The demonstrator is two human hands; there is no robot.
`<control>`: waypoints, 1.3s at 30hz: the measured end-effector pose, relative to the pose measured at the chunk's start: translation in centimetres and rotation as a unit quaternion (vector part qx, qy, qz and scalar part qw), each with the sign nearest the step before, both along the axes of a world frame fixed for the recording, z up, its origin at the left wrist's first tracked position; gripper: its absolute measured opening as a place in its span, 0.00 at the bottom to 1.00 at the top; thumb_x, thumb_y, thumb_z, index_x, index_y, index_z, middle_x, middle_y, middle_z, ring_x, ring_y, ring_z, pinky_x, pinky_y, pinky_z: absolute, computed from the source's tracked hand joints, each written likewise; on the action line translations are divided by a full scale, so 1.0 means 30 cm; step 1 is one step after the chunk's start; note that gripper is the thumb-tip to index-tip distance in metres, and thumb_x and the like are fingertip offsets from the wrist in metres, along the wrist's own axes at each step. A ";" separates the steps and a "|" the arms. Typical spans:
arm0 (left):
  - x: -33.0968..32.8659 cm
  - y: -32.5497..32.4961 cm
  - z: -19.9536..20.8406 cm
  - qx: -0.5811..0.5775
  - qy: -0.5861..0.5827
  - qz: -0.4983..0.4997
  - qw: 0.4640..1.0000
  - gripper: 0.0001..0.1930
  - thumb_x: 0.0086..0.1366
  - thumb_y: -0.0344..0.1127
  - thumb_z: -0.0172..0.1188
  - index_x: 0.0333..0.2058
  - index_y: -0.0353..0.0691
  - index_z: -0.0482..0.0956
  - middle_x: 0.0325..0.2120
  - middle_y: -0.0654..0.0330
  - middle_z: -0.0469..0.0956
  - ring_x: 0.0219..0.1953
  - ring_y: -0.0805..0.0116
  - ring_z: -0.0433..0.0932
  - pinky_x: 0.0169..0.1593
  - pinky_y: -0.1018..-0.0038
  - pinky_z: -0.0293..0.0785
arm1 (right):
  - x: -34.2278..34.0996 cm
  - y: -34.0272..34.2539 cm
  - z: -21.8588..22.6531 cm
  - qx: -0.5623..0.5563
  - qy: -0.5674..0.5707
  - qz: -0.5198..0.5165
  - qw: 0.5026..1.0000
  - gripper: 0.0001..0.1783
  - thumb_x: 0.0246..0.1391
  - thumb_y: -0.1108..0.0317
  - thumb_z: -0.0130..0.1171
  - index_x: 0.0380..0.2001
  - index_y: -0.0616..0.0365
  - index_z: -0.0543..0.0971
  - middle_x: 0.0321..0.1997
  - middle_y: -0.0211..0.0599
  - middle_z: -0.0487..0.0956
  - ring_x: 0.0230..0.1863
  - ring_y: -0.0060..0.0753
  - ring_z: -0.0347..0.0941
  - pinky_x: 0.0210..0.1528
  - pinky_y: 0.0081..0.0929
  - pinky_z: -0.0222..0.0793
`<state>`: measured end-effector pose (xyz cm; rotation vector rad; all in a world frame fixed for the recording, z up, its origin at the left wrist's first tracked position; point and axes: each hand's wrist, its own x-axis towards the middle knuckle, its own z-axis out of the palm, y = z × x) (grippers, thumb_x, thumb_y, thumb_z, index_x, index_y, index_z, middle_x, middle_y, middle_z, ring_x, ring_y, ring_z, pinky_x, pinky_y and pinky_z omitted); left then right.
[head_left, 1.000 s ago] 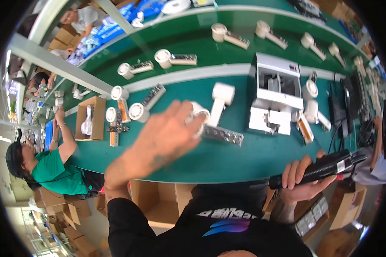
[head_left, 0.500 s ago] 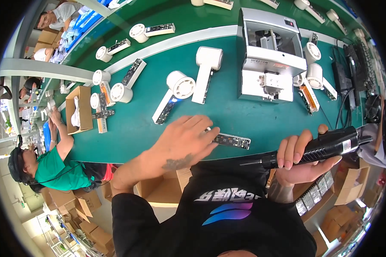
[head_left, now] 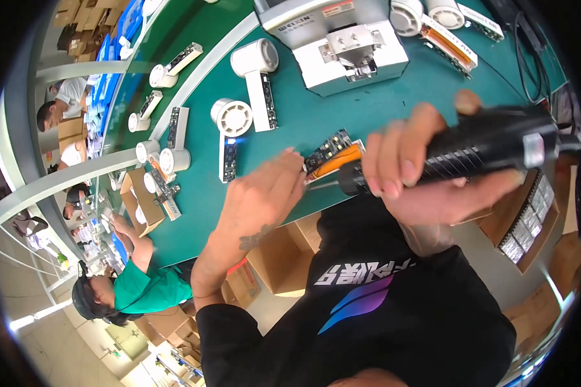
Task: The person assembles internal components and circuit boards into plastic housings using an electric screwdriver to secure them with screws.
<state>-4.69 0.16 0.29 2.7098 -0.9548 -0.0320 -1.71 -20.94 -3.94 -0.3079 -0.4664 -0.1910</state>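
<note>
My right hand (head_left: 426, 168) is wrapped around a black electric screwdriver (head_left: 490, 145) held nearly level, its bit pointing left toward my left hand. My left hand (head_left: 261, 200) is closed over the near end of a handheld fan; the hand hides the fan's round head. From under my fingers juts its circuit board (head_left: 329, 149), tilted up off an orange part (head_left: 339, 161) in the open handle. The screwdriver's bit (head_left: 323, 186) ends close to my left fingers; whether it touches the fan I cannot tell.
A silver-and-white screw feeder (head_left: 348, 55) stands beyond my hands. White handheld fans with exposed boards lie around, including one fan (head_left: 232, 119) just past my left hand. A cardboard box (head_left: 142, 203) sits at left, near a co-worker in green (head_left: 148, 287). Black cables (head_left: 529, 71) lie at right.
My view has turned and come closer. The screwdriver has moved left to my left hand, which now grips the fan; its board, flat before, is tilted up and shows the orange part.
</note>
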 end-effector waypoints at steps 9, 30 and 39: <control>0.007 -0.023 0.003 -0.002 0.016 0.027 1.000 0.10 0.59 0.25 0.65 0.40 0.30 0.80 0.38 0.49 0.83 0.43 0.53 0.84 0.41 0.65 0.83 | 0.014 0.065 -0.084 -0.016 0.034 -0.047 0.998 0.49 0.52 0.15 0.34 0.60 0.44 0.62 0.23 0.33 0.68 0.15 0.27 0.62 0.19 0.28 0.64; 0.007 -0.012 0.001 -0.033 0.049 0.052 0.997 0.12 0.58 0.22 0.64 0.42 0.30 0.81 0.39 0.49 0.83 0.44 0.51 0.84 0.44 0.64 0.82 | -0.023 0.024 -0.081 0.018 0.094 -0.052 0.994 0.51 0.48 0.14 0.37 0.58 0.45 0.62 0.23 0.34 0.68 0.17 0.29 0.64 0.21 0.30 0.63; 0.014 -0.023 0.010 -0.032 0.045 0.041 0.998 0.12 0.57 0.22 0.65 0.41 0.31 0.81 0.39 0.50 0.83 0.45 0.52 0.84 0.43 0.65 0.82 | -0.023 0.063 -0.085 -0.038 0.072 -0.060 0.995 0.48 0.53 0.17 0.33 0.59 0.45 0.62 0.23 0.32 0.67 0.16 0.27 0.62 0.20 0.30 0.64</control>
